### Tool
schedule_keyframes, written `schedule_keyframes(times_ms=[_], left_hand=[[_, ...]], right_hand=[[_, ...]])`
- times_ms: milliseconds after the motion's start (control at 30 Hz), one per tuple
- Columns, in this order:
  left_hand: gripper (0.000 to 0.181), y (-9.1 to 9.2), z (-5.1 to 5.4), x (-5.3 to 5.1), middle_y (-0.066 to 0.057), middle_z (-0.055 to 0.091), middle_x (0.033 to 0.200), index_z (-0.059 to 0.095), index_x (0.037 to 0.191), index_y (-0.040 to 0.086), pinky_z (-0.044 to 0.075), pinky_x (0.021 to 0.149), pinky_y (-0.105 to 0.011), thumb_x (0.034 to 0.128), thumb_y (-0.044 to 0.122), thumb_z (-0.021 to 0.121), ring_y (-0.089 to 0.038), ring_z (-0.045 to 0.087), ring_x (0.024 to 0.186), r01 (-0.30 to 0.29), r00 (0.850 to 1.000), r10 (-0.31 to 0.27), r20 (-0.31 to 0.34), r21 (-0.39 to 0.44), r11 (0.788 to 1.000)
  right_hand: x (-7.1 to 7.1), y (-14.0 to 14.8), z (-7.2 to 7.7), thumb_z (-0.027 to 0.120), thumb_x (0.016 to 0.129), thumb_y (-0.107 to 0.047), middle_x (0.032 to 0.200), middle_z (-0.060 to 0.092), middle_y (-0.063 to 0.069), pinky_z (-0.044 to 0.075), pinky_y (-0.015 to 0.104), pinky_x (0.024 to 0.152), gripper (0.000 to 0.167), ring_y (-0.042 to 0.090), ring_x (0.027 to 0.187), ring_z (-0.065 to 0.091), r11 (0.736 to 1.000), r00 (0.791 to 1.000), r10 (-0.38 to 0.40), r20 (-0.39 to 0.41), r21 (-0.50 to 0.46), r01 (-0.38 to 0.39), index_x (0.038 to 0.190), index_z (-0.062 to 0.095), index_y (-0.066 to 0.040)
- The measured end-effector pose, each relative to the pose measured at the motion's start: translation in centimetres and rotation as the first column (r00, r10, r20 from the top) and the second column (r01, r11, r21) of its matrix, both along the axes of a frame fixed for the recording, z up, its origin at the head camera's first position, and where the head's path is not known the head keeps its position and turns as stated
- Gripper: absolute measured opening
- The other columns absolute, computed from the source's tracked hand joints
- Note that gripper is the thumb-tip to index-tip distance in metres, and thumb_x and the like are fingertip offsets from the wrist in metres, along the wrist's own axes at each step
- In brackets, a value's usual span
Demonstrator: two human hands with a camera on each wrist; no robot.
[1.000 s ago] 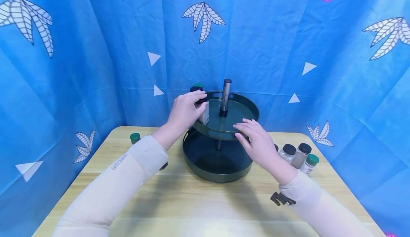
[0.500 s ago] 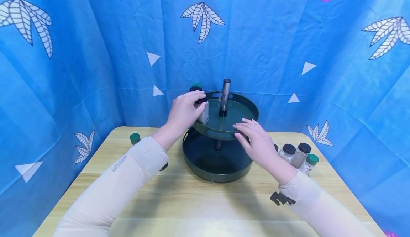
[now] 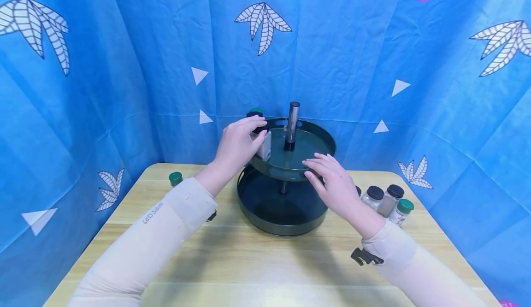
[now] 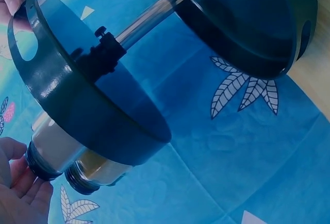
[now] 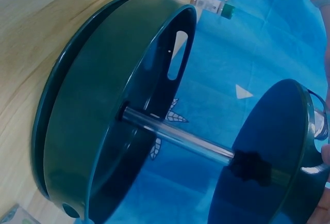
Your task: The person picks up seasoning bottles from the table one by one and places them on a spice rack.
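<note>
A dark green two-tier turntable (image 3: 286, 226) stands mid-table, a metal post (image 3: 292, 127) rising through its round trays. At the left of the upper tray (image 3: 304, 148), my left hand (image 3: 236, 145) grips a black-lidded spice jar (image 3: 264, 148) with pale contents. That jar (image 4: 54, 144) stands beside another black-lidded jar (image 4: 98, 170) in the left wrist view. A green lid (image 3: 256, 111) shows just behind them. My right hand (image 3: 332, 182) holds the upper tray's near right rim, fingers over the edge and thumb outside. Part of the gripped lid is hidden by my fingers.
Several spice jars stand right of the turntable, among them black-lidded ones (image 3: 373, 197) and a green-lidded one (image 3: 400, 212). Another green-lidded jar (image 3: 175, 178) is at the left, partly behind my forearm. A blue patterned curtain (image 3: 348, 44) surrounds the wooden table (image 3: 249, 270).
</note>
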State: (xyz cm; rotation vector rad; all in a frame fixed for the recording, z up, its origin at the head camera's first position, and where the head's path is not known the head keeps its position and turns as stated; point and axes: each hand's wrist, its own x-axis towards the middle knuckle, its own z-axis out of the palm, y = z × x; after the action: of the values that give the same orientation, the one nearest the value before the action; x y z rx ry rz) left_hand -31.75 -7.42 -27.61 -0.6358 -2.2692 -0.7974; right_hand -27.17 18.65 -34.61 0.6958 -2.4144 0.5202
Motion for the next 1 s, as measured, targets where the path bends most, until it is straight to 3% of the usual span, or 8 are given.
schedule_keyframes(times_ms=[367,667,1000], left_hand=[[0.029,-0.2,-0.1,0.4,-0.006,0.067,0.131,0.072,0.123,0.009,0.050,0.102,-0.035,0.0954,0.017,0.070,-0.021,0.060,0.125,0.000,1.000,0.000,0.000,-0.011,1.000],[0.026,-0.5,-0.4,1.1,-0.007,0.068,0.128,0.074,0.119,0.007,0.050,0.102,-0.038,0.0945,0.014,0.071,-0.021,0.061,0.123,0.025,0.997,-0.024,-0.071,0.015,1.000],[0.028,-0.7,-0.8,1.9,-0.007,0.067,0.130,0.073,0.120,0.007,0.050,0.102,-0.039,0.0931,0.013,0.072,-0.021,0.061,0.125,0.033,0.995,-0.033,-0.092,0.006,0.999]], right_hand=[[0.0,0.0,0.0,0.067,0.097,-0.026,0.129,0.067,0.009,0.031,0.052,0.117,0.034,0.029,0.136,0.049,1.000,1.000,-0.004,-0.001,-0.001,0.004,0.128,0.069,-0.012],[-0.1,0.0,-0.1,0.067,0.097,-0.026,0.129,0.067,0.009,0.031,0.052,0.117,0.034,0.028,0.136,0.050,1.000,1.000,-0.002,-0.007,0.001,0.002,0.128,0.069,-0.012],[-0.1,0.0,-0.1,0.067,0.098,-0.026,0.129,0.068,0.010,0.031,0.052,0.117,0.033,0.029,0.136,0.050,1.000,1.000,-0.002,-0.010,-0.002,0.002,0.128,0.069,-0.012]])
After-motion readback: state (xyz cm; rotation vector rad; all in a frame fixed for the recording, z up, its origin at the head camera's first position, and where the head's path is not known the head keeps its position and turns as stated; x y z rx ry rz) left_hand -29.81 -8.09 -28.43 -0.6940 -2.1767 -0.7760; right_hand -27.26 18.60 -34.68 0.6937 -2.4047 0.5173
